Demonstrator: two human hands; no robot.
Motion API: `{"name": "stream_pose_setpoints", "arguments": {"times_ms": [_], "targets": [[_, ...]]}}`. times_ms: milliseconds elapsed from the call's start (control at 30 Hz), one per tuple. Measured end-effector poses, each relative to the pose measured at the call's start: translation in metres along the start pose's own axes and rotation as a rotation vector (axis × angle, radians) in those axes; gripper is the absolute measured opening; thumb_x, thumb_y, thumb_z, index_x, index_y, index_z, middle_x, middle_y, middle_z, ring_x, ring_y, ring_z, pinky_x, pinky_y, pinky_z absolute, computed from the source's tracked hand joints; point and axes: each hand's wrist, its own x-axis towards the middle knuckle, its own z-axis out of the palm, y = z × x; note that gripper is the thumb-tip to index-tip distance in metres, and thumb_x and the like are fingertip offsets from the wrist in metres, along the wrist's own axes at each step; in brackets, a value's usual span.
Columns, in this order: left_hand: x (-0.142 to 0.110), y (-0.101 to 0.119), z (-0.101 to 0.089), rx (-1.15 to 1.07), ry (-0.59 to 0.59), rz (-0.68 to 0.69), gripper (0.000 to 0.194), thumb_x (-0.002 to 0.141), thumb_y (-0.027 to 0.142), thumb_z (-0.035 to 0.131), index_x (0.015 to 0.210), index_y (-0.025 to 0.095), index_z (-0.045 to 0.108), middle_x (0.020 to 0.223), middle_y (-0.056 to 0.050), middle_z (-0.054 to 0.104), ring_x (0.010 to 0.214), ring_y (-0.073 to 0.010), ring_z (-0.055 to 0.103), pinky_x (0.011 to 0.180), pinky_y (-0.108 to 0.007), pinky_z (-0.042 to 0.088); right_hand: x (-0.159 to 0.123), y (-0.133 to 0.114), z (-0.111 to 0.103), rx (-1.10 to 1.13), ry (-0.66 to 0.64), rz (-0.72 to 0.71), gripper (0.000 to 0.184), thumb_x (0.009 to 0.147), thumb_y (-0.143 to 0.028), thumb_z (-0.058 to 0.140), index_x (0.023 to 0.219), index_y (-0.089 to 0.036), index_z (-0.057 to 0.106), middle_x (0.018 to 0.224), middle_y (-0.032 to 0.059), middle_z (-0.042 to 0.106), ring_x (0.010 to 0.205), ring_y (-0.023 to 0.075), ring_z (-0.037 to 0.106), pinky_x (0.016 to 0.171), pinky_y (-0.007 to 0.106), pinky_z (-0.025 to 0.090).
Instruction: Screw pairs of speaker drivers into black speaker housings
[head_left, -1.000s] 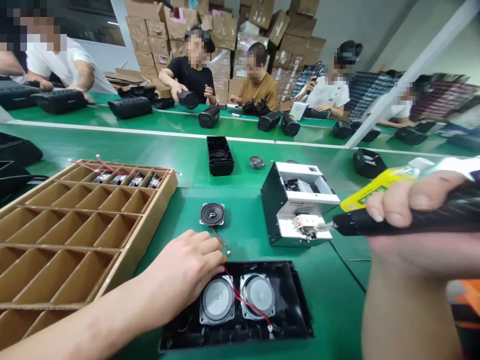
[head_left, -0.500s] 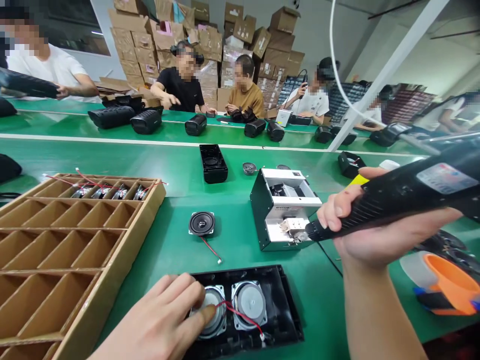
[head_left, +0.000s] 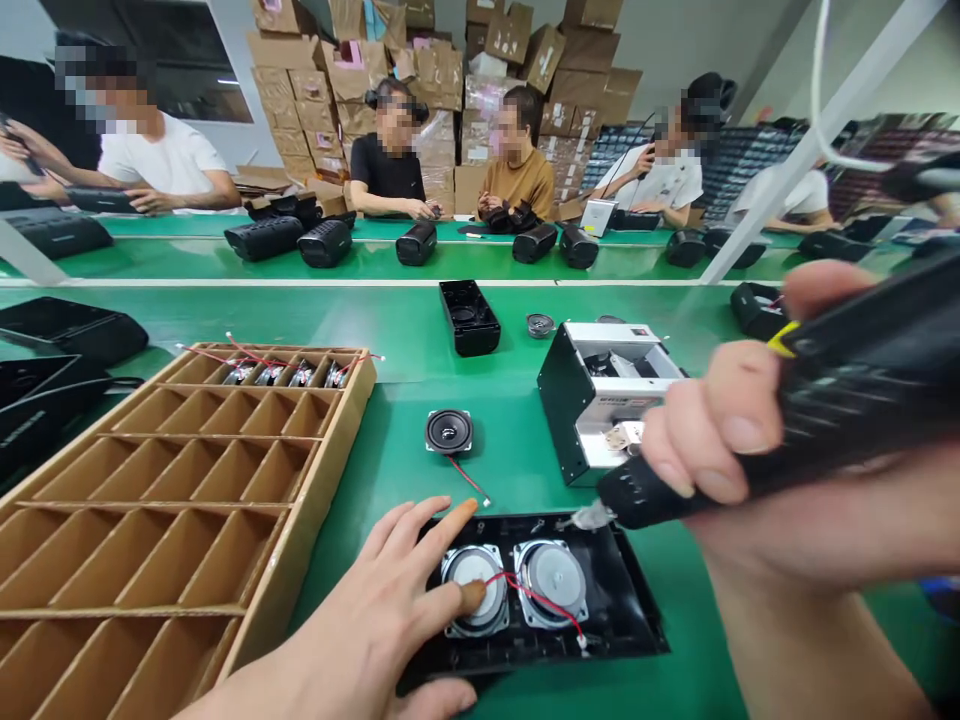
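Note:
My right hand (head_left: 720, 430) is wrapped around a black electric screwdriver (head_left: 840, 370). Its bit points left, at the far edge of a black speaker housing panel (head_left: 626, 610); I cannot tell whether the tip touches. Two silver-backed speaker drivers (head_left: 556, 583) sit side by side in the panel, with red wires (head_left: 536, 597) across them. Spread over the panel's left side is my left hand (head_left: 397, 590), its thumb lower down and one finger on the left driver (head_left: 480, 605). Behind the panel lies a loose speaker driver (head_left: 449, 432), cone up, with its own lead.
At left stands a divided cardboard tray (head_left: 352, 440) with several drivers in its far row. A screw feeder (head_left: 562, 410) stands behind the screwdriver. Farther back are an open black housing (head_left: 470, 318) and another driver (head_left: 540, 325). Co-workers sit across the green bench (head_left: 337, 305).
My right hand has brought the screwdriver from the screw feeder down to the panel's far edge. My left hand's fingers have spread out over the panel. The whole view has shifted left.

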Motion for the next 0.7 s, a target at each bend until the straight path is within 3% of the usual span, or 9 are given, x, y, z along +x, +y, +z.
{"name": "stream_pose_setpoints", "arguments": {"times_ms": [133,333,700], "targets": [[0.0,0.006,-0.005,-0.027,-0.032,-0.047,0.051,0.089,0.028,0.078,0.138,0.032,0.063,0.173,-0.009,0.032,0.154,-0.0406,0.035,0.117,-0.067,0.045,-0.013,0.036,0.033,0.162,-0.126,0.09,0.059,0.089,-0.081,0.062,0.113,-0.028,0.07,0.058,-0.0046,0.056,0.036,0.0125,0.045,0.033,0.025,0.036],[0.001,0.006,0.002,-0.039,-0.053,-0.085,0.046,0.087,0.028,0.079,0.131,0.033,0.066,0.175,-0.004,0.027,0.153,-0.0417,0.033,0.115,-0.066,0.045,-0.029,0.079,0.037,0.237,-0.256,0.139,0.061,0.095,-0.079,0.051,0.122,-0.026,0.064,0.066,-0.0032,0.059,0.04,0.011,0.047,0.039,0.024,0.039],[0.003,0.004,0.002,-0.038,-0.051,-0.054,0.043,0.091,0.029,0.075,0.132,0.03,0.066,0.174,-0.006,0.028,0.153,-0.041,0.033,0.116,-0.066,0.046,-0.031,0.094,0.032,0.226,-0.338,0.124,0.066,0.104,-0.076,0.028,0.133,-0.023,0.055,0.071,-0.0015,0.058,0.045,0.0114,0.049,0.042,0.025,0.038]]}}
